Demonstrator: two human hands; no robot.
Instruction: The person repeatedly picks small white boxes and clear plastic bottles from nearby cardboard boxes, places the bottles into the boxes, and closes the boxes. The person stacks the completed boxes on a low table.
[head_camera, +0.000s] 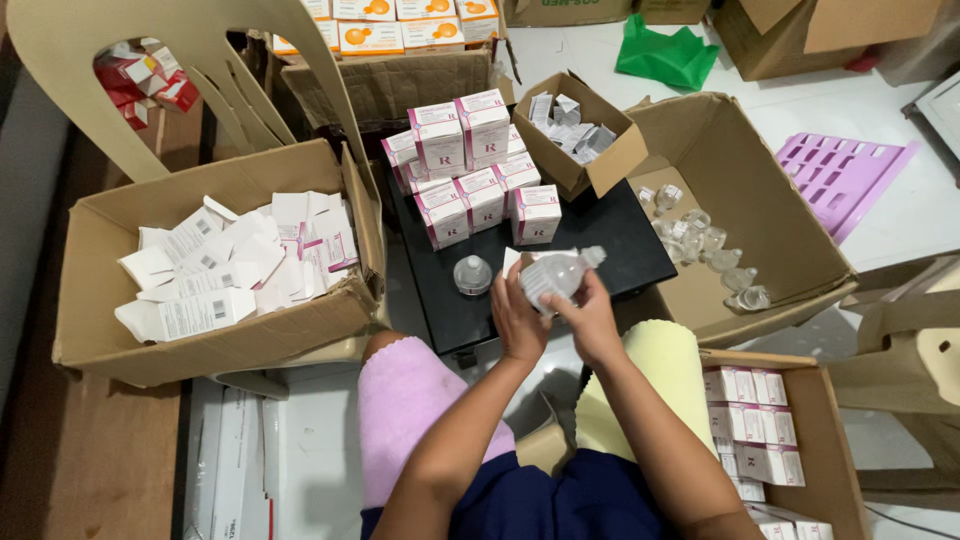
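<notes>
Both hands meet over the front edge of a black board. My left hand and my right hand together hold a clear plastic bottle with a white label, lying tilted with its cap toward the upper right. A folded white leaflet or carton flap shows at its left end. A second clear bottle stands on the board just left of my hands. Behind it is a stack of white and pink cartons.
A cardboard box of flat white cartons sits at left. A small box of folded leaflets and a big box of clear bottles are at right. Packed cartons fill a box at lower right. A beige chair stands behind.
</notes>
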